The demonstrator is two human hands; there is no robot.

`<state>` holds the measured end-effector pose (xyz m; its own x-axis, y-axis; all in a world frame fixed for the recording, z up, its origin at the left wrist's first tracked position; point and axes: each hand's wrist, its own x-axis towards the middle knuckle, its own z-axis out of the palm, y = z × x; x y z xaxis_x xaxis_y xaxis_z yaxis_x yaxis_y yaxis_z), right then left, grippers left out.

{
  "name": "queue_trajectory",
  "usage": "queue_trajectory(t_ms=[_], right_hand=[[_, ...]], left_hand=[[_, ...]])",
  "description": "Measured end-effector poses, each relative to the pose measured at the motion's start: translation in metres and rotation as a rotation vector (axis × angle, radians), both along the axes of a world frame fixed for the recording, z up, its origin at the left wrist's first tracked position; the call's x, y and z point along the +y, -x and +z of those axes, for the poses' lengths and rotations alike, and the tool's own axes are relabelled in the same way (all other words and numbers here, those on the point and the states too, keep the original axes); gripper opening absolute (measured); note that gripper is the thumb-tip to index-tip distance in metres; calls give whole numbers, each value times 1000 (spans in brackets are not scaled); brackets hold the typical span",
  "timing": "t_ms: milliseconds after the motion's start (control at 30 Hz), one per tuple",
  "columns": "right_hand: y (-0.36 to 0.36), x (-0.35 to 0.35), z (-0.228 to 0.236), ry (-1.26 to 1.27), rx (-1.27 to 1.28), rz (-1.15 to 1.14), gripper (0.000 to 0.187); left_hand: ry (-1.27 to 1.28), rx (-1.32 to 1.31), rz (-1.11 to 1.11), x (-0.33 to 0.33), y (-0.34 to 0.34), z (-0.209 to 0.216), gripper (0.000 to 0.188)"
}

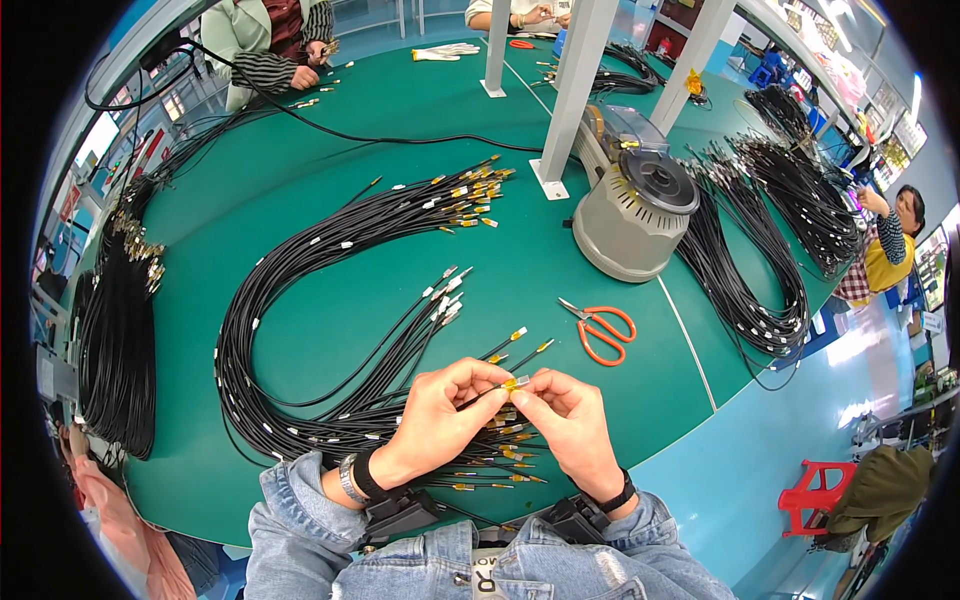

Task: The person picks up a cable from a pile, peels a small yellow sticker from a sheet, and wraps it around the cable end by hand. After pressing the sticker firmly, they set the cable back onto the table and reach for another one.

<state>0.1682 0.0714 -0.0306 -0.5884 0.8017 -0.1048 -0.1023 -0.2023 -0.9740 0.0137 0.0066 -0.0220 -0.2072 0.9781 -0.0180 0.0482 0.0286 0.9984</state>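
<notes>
Left hand [432, 415] and right hand [568, 420] pinch the end of a black cable [514, 384]

The cable is thin, round and black, with a band of glossy yellow wrapped about its end and a pale, whitish piece showing at the tip. It is held up in front of the wearer's chest, above the near part of the green table [640, 420], with its end slanting up toward the right. Finer detail at the tip is too small to tell.

The left hand pinches it between thumb and forefinger on the left side of the yellow band; the right hand's thumb and forefinger close on it from the right. The fingertips of both hands nearly meet there. Where the cable runs past the left hand is hidden.

Beneath and to the left lies a large bundle of black cables [240, 330], bent in a wide curve, dotted with small white tags. Many of its ends carry similar yellow wraps, while one group shows white ends. Beyond the right hand, small cutters [605, 338] with orange looped handles lie on the table, their blades slightly parted, near a grey machine [625, 235]
</notes>
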Motion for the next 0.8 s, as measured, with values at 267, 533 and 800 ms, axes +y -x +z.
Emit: queue_trajectory(t_ms=[267,533,800], right_hand=[[-3,4,-5,35,-4,22,14],[-3,6,-5,69,21,47,15],[1,3,-4,77,76,14,9]], left_hand=[[97,-22,-91,2,5,7,16],[-202,610,-56,4,6,12,14],[-392,751,83,2,-2,3,8]])
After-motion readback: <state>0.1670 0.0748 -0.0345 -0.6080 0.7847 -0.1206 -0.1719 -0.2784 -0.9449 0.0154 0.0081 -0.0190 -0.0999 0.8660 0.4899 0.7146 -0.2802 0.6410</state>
